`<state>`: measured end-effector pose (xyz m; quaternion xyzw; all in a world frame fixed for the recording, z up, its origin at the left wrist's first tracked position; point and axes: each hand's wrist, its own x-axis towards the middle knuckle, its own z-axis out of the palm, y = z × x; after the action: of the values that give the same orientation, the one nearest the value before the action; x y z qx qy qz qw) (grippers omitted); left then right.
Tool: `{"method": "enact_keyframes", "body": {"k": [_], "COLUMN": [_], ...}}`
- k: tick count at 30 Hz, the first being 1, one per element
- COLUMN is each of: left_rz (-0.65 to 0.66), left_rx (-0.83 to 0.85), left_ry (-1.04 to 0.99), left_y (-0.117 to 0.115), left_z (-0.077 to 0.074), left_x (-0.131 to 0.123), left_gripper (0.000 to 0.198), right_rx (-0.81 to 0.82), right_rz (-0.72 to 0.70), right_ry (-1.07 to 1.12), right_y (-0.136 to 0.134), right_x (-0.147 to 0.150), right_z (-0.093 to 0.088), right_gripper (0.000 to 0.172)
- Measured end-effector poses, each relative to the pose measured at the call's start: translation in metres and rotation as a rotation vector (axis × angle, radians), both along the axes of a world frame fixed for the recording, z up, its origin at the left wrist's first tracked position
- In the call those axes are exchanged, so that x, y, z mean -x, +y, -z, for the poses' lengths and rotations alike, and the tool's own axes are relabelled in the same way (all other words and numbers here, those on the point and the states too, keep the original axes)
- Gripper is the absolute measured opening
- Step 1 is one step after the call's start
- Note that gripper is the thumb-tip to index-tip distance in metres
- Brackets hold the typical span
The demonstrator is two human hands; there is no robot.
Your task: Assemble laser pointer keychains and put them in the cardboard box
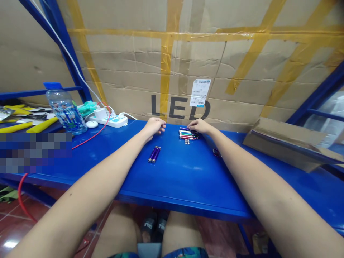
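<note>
Purple tubes (pixel 154 154) lay paired between the desk (pixel 172 182)'s front & back edges, prob. to stay apart from the coloured row (pixel 185 135) nr the back edge. R hand (pixel 199 126): fingers narrow at row's far side, couldn't tell if gripping. L hand (pixel 155 128): fingers half-curled, contents unclear.

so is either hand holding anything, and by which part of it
Nothing shows in the left hand. The right hand has its fingers at the row of coloured tubes, by the far purple one; gripping or merely touching cannot be told.
</note>
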<state>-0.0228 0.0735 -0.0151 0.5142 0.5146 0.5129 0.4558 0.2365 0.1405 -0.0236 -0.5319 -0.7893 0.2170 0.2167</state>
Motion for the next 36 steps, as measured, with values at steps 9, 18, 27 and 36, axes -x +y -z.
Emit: {"method": "enact_keyframes", "body": {"k": [9, 18, 27, 36], "left_rz": [0.028, 0.015, 0.018, 0.174], "left_rx": [0.013, 0.005, 0.002, -0.057], "left_ry": [0.033, 0.062, 0.131, 0.495], "left_y": [-0.002, -0.004, -0.003, 0.0], "left_z": [0.001, -0.001, -0.001, 0.001], "left_x": [-0.001, -0.004, -0.003, 0.01], "left_gripper": [0.006, 0.006, 0.005, 0.007], "right_rx": [0.034, 0.019, 0.021, -0.4], "right_rz": [-0.03, -0.045, -0.043, 0.02], "right_ry": [0.06, 0.048, 0.051, 0.008], "right_y": [0.003, 0.001, -0.001, -0.051], "right_x": [0.003, 0.002, 0.002, 0.024], "right_z": [0.001, 0.0, 0.001, -0.022], "right_gripper": [0.021, 0.022, 0.025, 0.021]}}
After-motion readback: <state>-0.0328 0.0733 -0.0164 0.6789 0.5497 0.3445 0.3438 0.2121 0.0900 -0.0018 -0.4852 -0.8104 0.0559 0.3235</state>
